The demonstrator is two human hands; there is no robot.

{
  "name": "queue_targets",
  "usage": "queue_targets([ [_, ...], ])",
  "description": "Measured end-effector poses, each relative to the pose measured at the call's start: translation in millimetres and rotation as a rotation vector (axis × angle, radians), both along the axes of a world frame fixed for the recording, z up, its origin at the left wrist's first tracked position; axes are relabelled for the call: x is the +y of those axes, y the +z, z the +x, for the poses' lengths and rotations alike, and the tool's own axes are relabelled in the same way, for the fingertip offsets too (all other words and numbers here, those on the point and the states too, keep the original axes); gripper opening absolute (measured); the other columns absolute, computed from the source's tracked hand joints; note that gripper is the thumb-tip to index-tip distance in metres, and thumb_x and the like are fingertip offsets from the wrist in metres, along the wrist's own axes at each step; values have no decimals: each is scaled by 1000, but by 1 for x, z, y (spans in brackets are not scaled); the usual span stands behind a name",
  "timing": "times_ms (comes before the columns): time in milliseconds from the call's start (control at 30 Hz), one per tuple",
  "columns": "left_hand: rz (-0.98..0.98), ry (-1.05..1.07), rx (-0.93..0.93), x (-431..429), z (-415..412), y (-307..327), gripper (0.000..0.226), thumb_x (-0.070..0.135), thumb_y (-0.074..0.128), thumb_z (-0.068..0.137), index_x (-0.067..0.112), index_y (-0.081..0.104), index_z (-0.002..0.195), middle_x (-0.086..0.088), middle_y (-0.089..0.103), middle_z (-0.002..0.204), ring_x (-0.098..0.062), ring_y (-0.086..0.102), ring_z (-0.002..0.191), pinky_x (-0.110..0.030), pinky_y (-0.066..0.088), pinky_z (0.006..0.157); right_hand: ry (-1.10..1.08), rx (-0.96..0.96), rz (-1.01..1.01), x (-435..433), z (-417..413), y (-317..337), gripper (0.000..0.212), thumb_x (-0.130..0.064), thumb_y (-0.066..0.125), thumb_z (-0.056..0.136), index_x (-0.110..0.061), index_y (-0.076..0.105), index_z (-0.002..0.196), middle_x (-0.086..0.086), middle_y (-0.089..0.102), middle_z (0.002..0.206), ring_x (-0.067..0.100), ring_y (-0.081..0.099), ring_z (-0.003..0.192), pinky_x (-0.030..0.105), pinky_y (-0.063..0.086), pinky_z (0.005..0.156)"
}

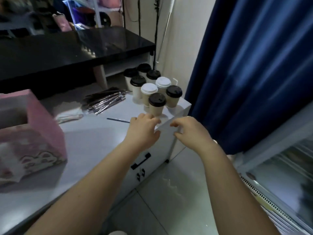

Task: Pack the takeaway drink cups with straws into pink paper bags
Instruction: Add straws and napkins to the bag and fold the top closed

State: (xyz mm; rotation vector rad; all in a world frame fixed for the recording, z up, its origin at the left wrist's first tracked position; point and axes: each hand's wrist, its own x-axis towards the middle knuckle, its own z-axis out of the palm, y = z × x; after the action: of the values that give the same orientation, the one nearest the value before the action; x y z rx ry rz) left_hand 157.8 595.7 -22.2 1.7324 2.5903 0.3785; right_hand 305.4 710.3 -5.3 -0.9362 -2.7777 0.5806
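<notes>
Several lidded paper cups stand in a cluster at the far right corner of the white table (pixel 94 143). The nearest cup (pixel 156 104) has a black lid. My left hand (pixel 144 131) hovers just in front of it, fingers loosely curled, with nothing visibly held. My right hand (pixel 189 131) is level with it over the table's right edge, thumb and fingers bent, also with nothing visible between them. A single wrapped straw (pixel 118 119) lies on the table just left of my left hand. A pile of wrapped straws (pixel 105 101) lies further back. An open pink paper bag (pixel 39 133) stands at the left.
Folded napkins (pixel 69 115) lie beside the straw pile. A black counter (pixel 67 48) runs behind the table. A blue curtain (pixel 254 65) hangs to the right, and a glass-fronted case (pixel 279 175) stands at the lower right. A black handle (pixel 140 161) shows on the table's front.
</notes>
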Motion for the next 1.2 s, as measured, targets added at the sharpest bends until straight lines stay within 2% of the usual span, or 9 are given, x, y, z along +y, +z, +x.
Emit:
queue_targets([
  [67, -62, -26, -34, 14, 18, -15, 43, 40, 54, 92, 28, 54, 132, 1, 53, 131, -26, 46, 121, -40, 38, 95, -37, 7, -63, 14, 23, -18, 31, -21, 65, 88, -30, 64, 117, -11, 62, 119, 10, 48, 114, 28, 43, 86],
  [167, -95, -13, -79, 25, 26, -32, 42, 38, 55, 91, 28, 55, 132, 1, 55, 129, -26, 47, 120, -39, 39, 94, -54, 0, -121, 27, 38, -37, 31, -21, 63, 89, -30, 63, 118, -9, 61, 119, 13, 50, 116, 36, 47, 94],
  [333, -86, 74, -103, 41, 2, -39, 41, 35, 56, 89, 28, 58, 130, 1, 58, 127, -27, 49, 118, -40, 40, 93, 31, 7, -100, 45, 9, -45, 32, -20, 61, 90, -27, 61, 122, -7, 59, 124, 15, 43, 122, 37, 44, 96],
  [567, -13, 222, -119, 54, -68, -47, 39, 38, 57, 90, 30, 59, 128, 3, 58, 126, -24, 49, 119, -41, 38, 96, 197, 29, 0, 70, -86, -40, 30, -19, 60, 90, -21, 63, 120, -5, 61, 124, 18, 44, 122, 38, 42, 98],
  [733, 52, 383, -177, 47, -137, -46, 39, 38, 59, 90, 30, 58, 128, 3, 57, 129, -24, 46, 125, -44, 37, 102, 352, 30, 27, 75, -177, -29, 28, -22, 63, 91, -23, 63, 119, -4, 61, 121, 19, 45, 120, 34, 41, 96],
  [933, 52, 654, -180, 13, -224, -58, 38, 35, 59, 87, 28, 62, 124, 1, 61, 119, -26, 50, 115, -39, 42, 94, 517, -24, 44, 61, -277, -43, 28, -23, 61, 91, -24, 62, 119, -6, 60, 122, 18, 45, 121, 32, 40, 94],
  [1000, 54, 744, -213, -3, -237, -70, 38, 34, 60, 86, 27, 63, 123, -1, 61, 119, -28, 49, 116, -40, 42, 94, 545, -40, 4, 57, -301, -54, 28, -22, 60, 92, -24, 61, 120, -7, 59, 124, 16, 43, 122, 28, 38, 91],
  [1100, 65, 870, -277, -24, -245, -88, 37, 32, 61, 88, 26, 62, 124, -2, 59, 126, -29, 45, 122, -41, 37, 97, 598, -16, -97, 46, -331, -67, 28, -18, 61, 90, -21, 64, 117, -6, 62, 120, 18, 46, 120, 31, 39, 96],
  [1200, 85, 990, -282, -38, -253, -98, 40, 30, 62, 87, 24, 60, 127, -1, 57, 130, -28, 44, 124, -40, 36, 97, 660, -1, -160, 33, -363, -77, 28, -15, 63, 87, -19, 65, 114, -3, 65, 115, 20, 50, 115, 33, 42, 94],
])
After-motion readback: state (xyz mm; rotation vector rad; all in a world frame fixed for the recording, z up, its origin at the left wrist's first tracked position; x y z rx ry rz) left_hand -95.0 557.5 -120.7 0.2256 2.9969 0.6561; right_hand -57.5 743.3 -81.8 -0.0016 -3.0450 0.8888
